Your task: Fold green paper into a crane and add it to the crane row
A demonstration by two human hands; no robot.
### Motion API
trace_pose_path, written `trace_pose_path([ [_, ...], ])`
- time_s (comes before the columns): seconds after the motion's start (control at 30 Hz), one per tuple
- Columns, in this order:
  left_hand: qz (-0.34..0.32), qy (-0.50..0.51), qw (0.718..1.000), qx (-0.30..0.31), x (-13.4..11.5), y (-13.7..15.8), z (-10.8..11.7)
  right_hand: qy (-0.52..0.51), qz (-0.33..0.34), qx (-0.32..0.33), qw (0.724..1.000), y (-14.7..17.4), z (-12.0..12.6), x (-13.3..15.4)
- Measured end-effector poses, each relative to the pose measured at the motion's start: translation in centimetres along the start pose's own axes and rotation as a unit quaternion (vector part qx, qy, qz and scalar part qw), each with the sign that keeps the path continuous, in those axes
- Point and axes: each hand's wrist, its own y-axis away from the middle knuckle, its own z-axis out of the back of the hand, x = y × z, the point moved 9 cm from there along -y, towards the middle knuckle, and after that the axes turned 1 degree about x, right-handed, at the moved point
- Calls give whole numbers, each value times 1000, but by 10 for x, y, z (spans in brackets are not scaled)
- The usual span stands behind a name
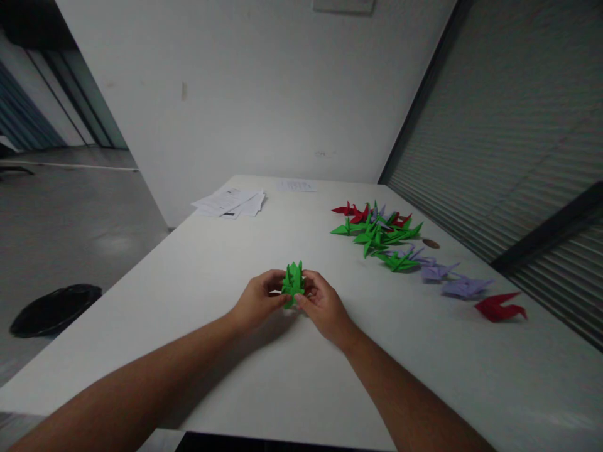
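Note:
A green folded paper piece, with several upright points, is held between both hands just above the table. My left hand pinches its left side, thumb at the lower front. On the opposite side, my right hand grips it the same way, with the thumb near the bottom. Fingertips behind the paper are partly hidden. To the right lie finished origami cranes: a cluster of green cranes, red cranes behind them, purple cranes nearer, and a single red crane closest to me.
The white table meets a wall at its far end. Printed sheets lie at the back left, another sheet by the wall. A brown disc lies near the blinds. A black-lined bin stands left of the table.

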Motion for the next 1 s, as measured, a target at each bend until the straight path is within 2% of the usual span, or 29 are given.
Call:
trace_pose_path([
  [0.07,-17,-31,999,2,-1,0,2,36,15,-1,999,-1,1,6],
  [0.27,-100,-115,987,-50,-13,1,12,99,83,-22,991,-1,4,29],
  [0.37,-102,-130,985,-50,-16,2,12,102,92,-28,990,-1,5,33],
  [0.6,-78,-144,986,-4,-16,1,7,103,79,-37,991,-2,8,27],
  [0.87,-94,-153,984,3,-21,0,6,104,56,-20,993,-4,7,26],
  [1.0,-80,-151,985,0,-20,0,7,97,45,-24,994,-4,8,26],
])
